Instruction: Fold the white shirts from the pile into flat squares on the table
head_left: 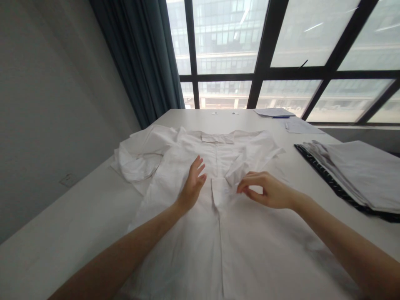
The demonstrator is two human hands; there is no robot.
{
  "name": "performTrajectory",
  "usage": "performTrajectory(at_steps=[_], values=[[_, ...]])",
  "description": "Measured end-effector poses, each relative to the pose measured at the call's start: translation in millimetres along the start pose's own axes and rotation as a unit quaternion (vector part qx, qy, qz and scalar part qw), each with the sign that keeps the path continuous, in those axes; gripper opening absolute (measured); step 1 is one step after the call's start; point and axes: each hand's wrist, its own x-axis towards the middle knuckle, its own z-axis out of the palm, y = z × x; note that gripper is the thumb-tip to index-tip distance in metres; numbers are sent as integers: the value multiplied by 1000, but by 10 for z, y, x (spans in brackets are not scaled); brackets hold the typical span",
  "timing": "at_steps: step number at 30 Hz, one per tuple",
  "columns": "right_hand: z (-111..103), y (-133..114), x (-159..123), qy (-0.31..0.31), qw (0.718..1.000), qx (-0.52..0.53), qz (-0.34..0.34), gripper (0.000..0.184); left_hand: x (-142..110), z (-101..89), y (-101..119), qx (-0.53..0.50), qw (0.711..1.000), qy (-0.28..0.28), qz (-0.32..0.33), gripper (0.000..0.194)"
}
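A white shirt [193, 233] lies spread on a white table [62, 233], collar toward the window. My left hand [192, 183] hovers over the shirt's left chest, fingers stretched out and apart, holding nothing. My right hand [268, 189] is to the right of the front placket, fingertips curled together in a pinch at a fold of the white fabric near the placket. A bunched sleeve [134, 160] lies at the shirt's left.
A stack of folded grey-white garments [353, 175] with a dark patterned edge sits at the right. Papers [275, 111] and a blue pen [280, 117] lie at the table's far end by the window. A dark curtain [140, 54] hangs at the back left.
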Motion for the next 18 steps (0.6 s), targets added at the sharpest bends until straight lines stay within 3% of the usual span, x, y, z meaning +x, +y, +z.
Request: performTrajectory(at_steps=[2, 4, 8, 11, 13, 16, 18], values=[[55, -65, 15, -40, 997, 55, 19, 20, -3, 7, 19, 44, 998, -30, 17, 60], [35, -47, 2, -34, 992, 104, 54, 18, -20, 21, 69, 133, 985, -100, 50, 54], [-88, 200, -40, 63, 985, 71, 145, 26, -60, 54, 174, 297, 926, -208, 101, 52], [-121, 492, -91, 128, 971, -22, 203, 21, -61, 59, 174, 321, 917, -211, 110, 48], [-98, 689, -142, 149, 965, -82, 198, 26, -47, 51, 140, 299, 928, -198, 104, 40], [-31, 922, -229, 145, 956, -201, 160, 42, -25, 43, 86, 259, 945, -177, 93, 33], [11, 1015, -276, 131, 943, -263, 156, 40, -19, 49, 71, 238, 952, -167, 93, 30]])
